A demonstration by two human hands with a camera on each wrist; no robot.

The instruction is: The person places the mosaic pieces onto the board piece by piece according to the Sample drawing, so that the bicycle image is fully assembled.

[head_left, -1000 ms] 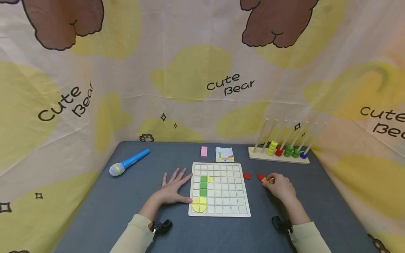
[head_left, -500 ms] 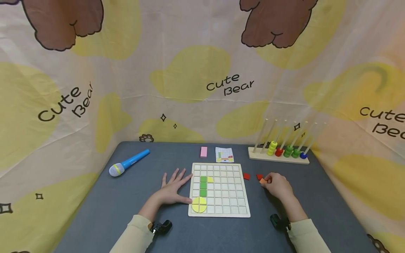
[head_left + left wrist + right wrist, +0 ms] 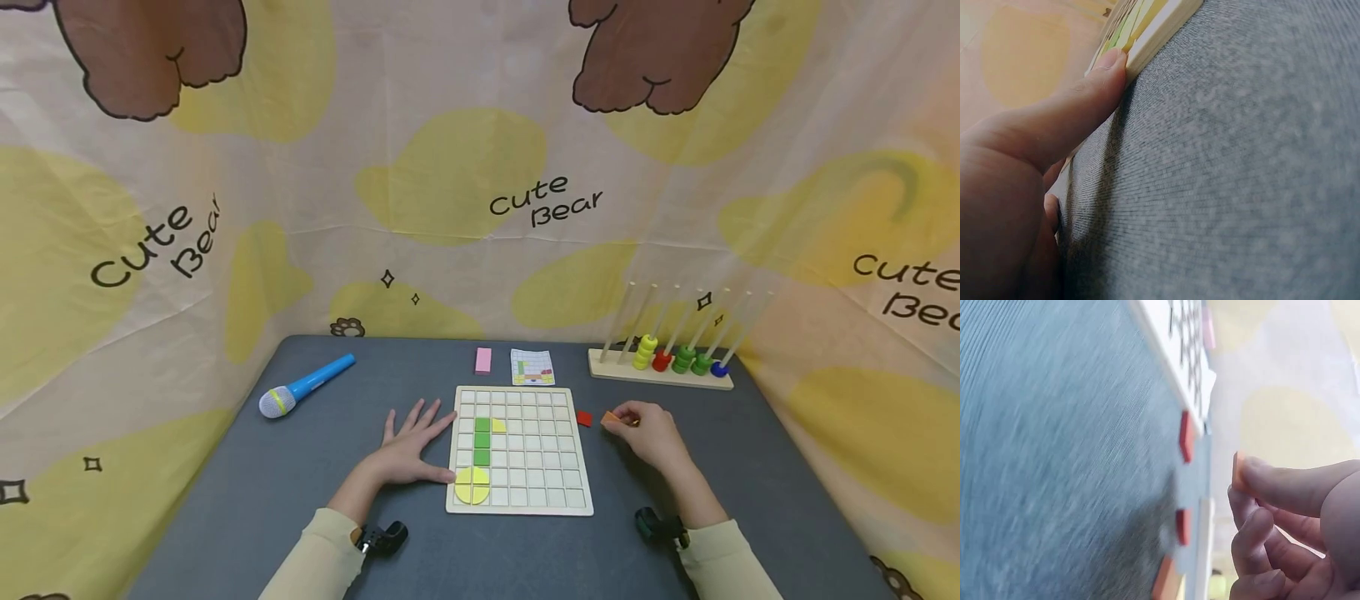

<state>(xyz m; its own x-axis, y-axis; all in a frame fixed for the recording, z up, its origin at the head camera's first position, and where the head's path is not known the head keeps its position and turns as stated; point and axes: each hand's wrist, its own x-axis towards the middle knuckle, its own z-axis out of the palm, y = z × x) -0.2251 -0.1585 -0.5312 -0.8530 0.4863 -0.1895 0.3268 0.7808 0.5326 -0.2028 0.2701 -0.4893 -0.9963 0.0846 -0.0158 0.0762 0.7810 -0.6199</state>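
My left hand [image 3: 405,454] lies with fingers spread, its thumb and a fingertip touching the left edge of a white grid board [image 3: 588,500]. The left wrist view has the thumb of this hand [image 3: 1041,131] against the board's side [image 3: 1163,40]. On the grid are green pieces [image 3: 482,442], a small yellow piece [image 3: 498,426] and a yellow circle [image 3: 472,486]. Right of the board, my right hand [image 3: 651,435] pinches a small orange piece [image 3: 610,418] between thumb and finger. In the right wrist view the held piece [image 3: 1239,472] is raised above the cloth.
A red piece [image 3: 584,418] lies by the board's right edge; another red one [image 3: 1183,526] and an orange one [image 3: 1164,579] lie farther off. Behind are a pink block [image 3: 483,361], a pattern card [image 3: 532,367] and a bead rack [image 3: 660,375]. A blue microphone [image 3: 311,383] lies left.
My right hand has moved left and slightly away from me with the orange piece, and now covers the second red piece in the head view. The left hand has stayed in place.
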